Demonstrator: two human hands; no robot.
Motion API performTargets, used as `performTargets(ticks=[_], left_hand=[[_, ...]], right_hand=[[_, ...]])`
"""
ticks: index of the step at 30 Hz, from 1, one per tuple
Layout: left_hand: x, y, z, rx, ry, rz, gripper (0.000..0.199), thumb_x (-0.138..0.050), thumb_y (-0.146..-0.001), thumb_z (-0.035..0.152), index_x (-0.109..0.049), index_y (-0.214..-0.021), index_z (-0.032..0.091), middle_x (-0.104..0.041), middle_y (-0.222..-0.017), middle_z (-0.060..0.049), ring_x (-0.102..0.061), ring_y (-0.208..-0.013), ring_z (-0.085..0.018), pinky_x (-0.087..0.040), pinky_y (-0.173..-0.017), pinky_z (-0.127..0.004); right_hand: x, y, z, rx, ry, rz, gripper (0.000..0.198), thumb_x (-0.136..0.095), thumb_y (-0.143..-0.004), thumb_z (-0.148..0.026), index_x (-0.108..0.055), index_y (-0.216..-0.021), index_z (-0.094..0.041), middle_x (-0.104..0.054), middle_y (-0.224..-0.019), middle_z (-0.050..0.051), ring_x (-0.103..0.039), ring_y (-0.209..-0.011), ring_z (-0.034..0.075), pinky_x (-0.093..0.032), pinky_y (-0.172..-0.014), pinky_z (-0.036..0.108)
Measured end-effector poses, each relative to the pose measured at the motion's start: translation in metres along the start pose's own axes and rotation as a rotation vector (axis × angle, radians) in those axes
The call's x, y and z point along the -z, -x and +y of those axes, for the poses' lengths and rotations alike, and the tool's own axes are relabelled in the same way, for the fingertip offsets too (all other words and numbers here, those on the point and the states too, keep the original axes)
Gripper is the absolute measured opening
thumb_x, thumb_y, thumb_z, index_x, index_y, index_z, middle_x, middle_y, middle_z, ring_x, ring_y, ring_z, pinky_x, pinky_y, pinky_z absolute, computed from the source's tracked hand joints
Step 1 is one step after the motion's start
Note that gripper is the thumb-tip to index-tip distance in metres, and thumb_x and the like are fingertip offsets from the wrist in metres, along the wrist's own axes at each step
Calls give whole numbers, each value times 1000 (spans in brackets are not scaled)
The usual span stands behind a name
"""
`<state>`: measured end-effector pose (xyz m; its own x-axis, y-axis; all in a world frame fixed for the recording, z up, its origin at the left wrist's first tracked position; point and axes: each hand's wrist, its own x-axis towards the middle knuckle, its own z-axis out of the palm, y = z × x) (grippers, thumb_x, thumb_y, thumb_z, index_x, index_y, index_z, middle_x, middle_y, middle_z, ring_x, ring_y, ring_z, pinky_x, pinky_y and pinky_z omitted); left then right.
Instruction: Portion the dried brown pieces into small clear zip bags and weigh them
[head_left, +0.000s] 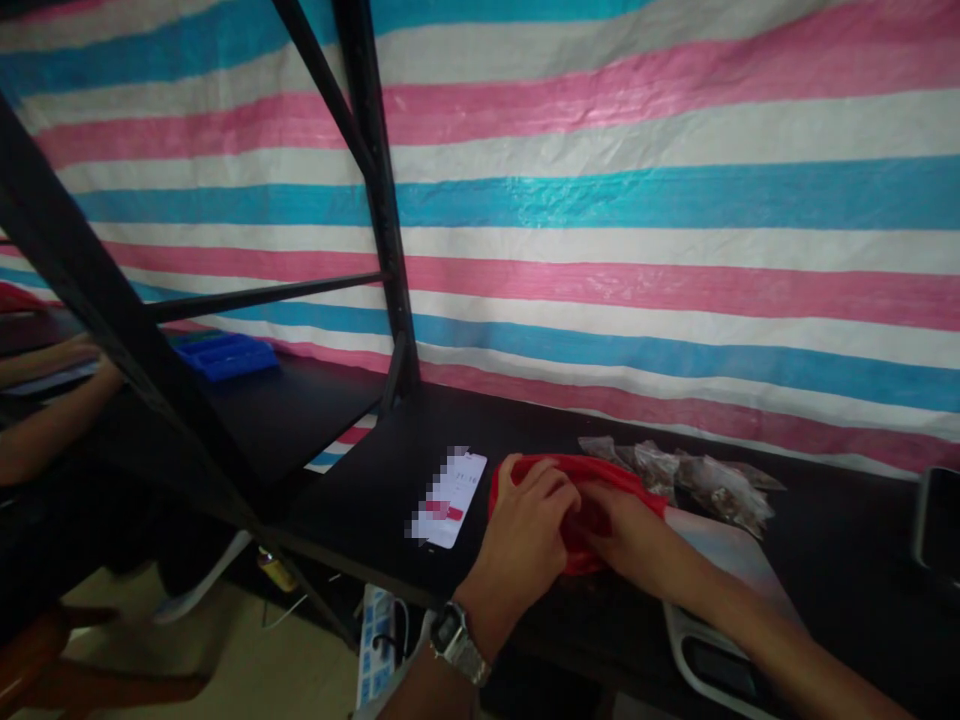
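Note:
A red plastic bag [626,474] sits on the black table in front of me, its mouth facing me. Wearing a metal digital watch, my left hand [529,515] has its fingers curled over the bag's left rim. My right hand [611,525] reaches into the bag's mouth, where the red plastic and shadow hide its fingers. Beneath my right forearm is a kitchen-type scale [757,580] with a small dark display. Behind the bag lie several clear plastic bags [724,490] of small brownish pieces.
A lit phone [454,500] lies left of the bag. Black metal posts [375,200] frame the table's left side. Beyond them are a blue tray [225,355] and another person's arm [60,420]. Striped sheeting [637,200] hangs behind. A dark device [937,525] stands at right.

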<state>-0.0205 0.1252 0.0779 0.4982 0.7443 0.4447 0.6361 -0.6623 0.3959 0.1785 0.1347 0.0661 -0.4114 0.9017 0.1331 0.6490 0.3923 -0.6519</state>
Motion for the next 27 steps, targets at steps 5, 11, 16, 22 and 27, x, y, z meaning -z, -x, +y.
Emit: performTargets(ticks=[5, 11, 16, 22, 27], left_hand=[[-7, -6, -6, 22, -85, -33, 44, -48, -80, -9, -69, -99, 24, -75, -114, -4, -68, -125, -23, -25, -136, -55], [-22, 0, 6, 158, -144, -98, 42, -56, -91, 6, -69, -129, 17, -66, -144, -19, -59, -143, -34, -35, -132, -60], [-16, 5, -21, 150, -83, -145, 78, -64, -73, -1, -56, -149, 12, -48, -165, -26, -43, -158, -41, -34, -131, -63], [8, -4, -47, 65, 67, -197, 71, -61, -71, 0, -66, -138, 21, -67, -150, -13, -60, -145, -30, -45, -127, -48], [17, -13, -47, 62, 212, -143, 58, -54, -79, 4, -70, -131, 23, -77, -135, -7, -73, -125, -21, -56, -114, -36]], right_hand=[[7, -1, -4, 64, 152, 32, 51, -61, -89, -9, -68, -138, -19, -74, -139, 16, -69, -131, 29, -49, -119, 51], [30, -13, -5, -37, 508, 45, 52, -51, -99, -14, -60, -151, -14, -59, -158, 23, -66, -136, 40, -54, -111, 62], [39, -18, 2, -81, 365, -75, 61, -68, -88, -14, -64, -148, -14, -65, -152, 22, -67, -136, 40, -51, -115, 59], [32, -13, 15, -20, 41, -197, 44, -78, -81, -19, -79, -125, -22, -85, -110, 3, -79, -97, 24, -63, -93, 36], [36, 0, 17, -82, -127, -44, 38, -64, -93, -25, -79, -127, -18, -86, -110, 7, -81, -93, 24, -65, -80, 35]])
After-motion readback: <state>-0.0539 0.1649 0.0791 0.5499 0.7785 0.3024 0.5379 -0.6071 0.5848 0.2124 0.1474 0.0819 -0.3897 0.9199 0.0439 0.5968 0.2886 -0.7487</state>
